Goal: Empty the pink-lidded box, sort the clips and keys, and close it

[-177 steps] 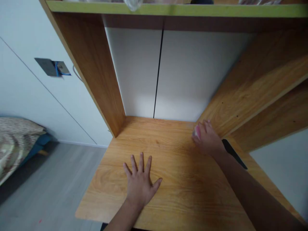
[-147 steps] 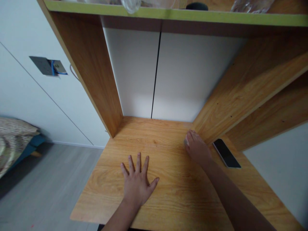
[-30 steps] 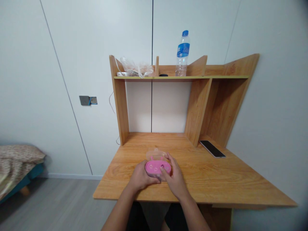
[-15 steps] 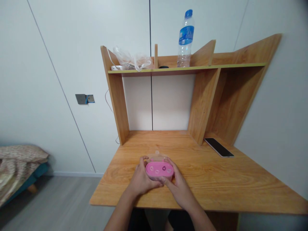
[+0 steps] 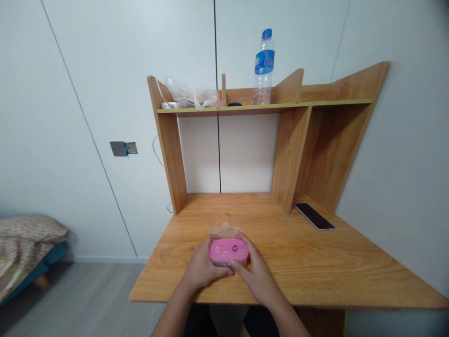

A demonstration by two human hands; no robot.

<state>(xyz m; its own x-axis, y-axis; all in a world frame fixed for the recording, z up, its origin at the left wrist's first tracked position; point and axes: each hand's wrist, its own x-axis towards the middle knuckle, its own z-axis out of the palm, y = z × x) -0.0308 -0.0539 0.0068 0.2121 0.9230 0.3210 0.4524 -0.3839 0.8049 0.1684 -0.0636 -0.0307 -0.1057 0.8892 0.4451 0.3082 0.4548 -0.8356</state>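
A small pink oval case (image 5: 228,251) with a clear lid tipped back behind it rests on the wooden desk (image 5: 308,262) near the front edge. My left hand (image 5: 201,269) wraps round the case's left end. My right hand (image 5: 255,275) grips its right end, thumb across the front. Small ring shapes show on the pink top.
A dark phone (image 5: 313,216) lies flat at the desk's back right. On the upper shelf (image 5: 266,107) stand a water bottle (image 5: 263,68) and a crumpled clear plastic bag (image 5: 191,97). A bed (image 5: 24,252) is at the far left, on grey floor.
Seconds ago my hands lay on the bare desk close to the hutch, the right one over something pink. Now the view is pulled back and both hands hold the pink case near the front edge.
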